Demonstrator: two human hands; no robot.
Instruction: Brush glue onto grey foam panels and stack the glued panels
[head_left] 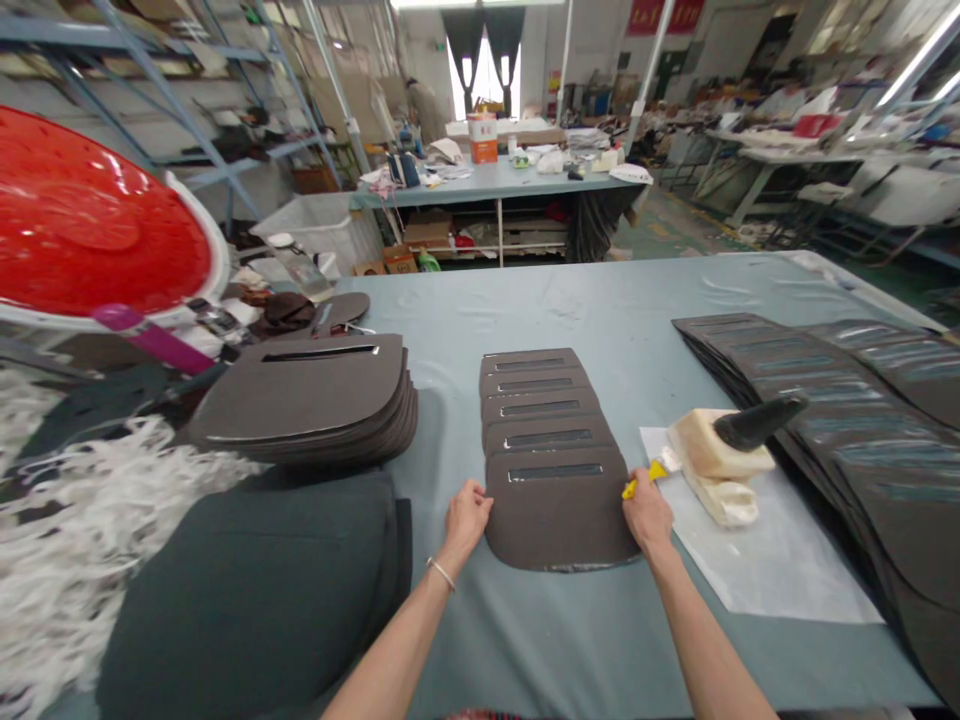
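A row of several overlapping dark grey cut pieces (551,440), each with a narrow slot, lies on the grey-blue table (570,300). My left hand (466,515) rests with curled fingers on the left edge of the nearest piece (559,510). My right hand (646,510) is at that piece's right edge, closed round a small yellow-handled tool (643,478). Just right of it a cream glue container with a black cone nozzle (724,450) lies on a white sheet (765,550).
A thick stack of the same pieces (307,400) sits at left, above a dark cushion (247,590). A long fanned row of slotted pieces (840,400) runs along the right. White shredded strips (75,520) and a red disc (82,220) lie far left. Another worktable (495,180) stands behind.
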